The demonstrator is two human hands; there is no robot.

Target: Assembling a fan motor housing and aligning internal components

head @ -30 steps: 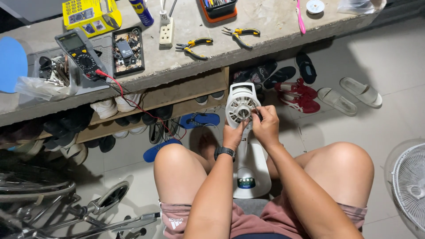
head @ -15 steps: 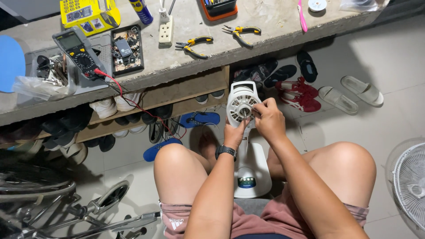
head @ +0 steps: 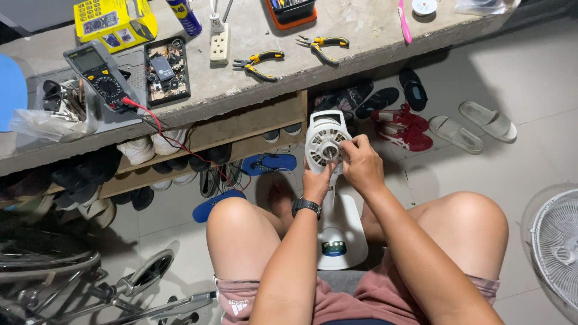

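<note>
Both hands grasp the white fan motor housing [head: 325,146]: left hand [head: 317,183] below, right hand [head: 361,165] beside.

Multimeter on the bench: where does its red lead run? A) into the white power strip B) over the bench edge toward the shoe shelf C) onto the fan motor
B: the red lead leaves the multimeter and drops over the bench edge past the shoe shelf.

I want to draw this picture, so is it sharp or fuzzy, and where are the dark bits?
Head view: sharp nearly everywhere, even the two hands, left hand and right hand, on the white fan body. Soft, even light on the concrete bench, no strong glare. Darkest under the shelf by the shoes and the metal frame lower left. Edges bend slightly.
</note>
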